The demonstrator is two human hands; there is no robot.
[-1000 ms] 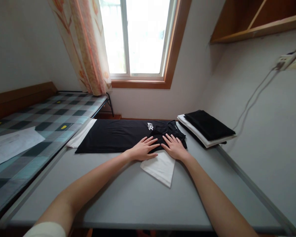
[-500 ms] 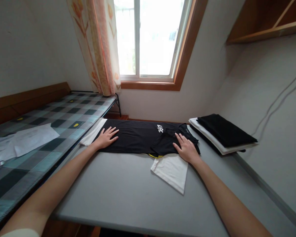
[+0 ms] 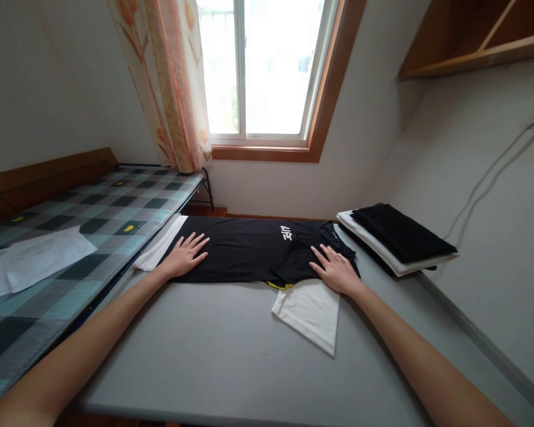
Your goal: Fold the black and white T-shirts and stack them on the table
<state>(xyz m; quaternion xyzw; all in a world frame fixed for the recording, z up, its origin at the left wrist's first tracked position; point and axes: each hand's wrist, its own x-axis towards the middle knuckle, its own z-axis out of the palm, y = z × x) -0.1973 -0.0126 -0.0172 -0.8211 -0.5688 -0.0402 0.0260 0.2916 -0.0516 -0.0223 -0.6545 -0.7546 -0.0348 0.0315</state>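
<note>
A black T-shirt [image 3: 244,246] with white lettering lies lengthwise across the grey table [image 3: 213,350], its collar to the right. White cloth shows past its left end, and a white sleeve [image 3: 311,311] sticks out toward me under a thin yellow edge. My left hand [image 3: 184,256] rests flat on the shirt's left end, fingers spread. Over by the collar, my right hand [image 3: 335,267] presses flat on the black fabric, its fingers also apart. Neither hand grips anything.
Folded black and white clothes [image 3: 403,234] are stacked at the table's right edge by the wall. On the left stands a bed with a checked mattress [image 3: 111,237] and white papers [image 3: 40,258] on it. A wooden shelf [image 3: 476,59] hangs upper right.
The shirt's near edge at the left has come slightly toward me, with my left hand lower on it. My right hand has barely shifted. The camera view has turned a little to the right.
</note>
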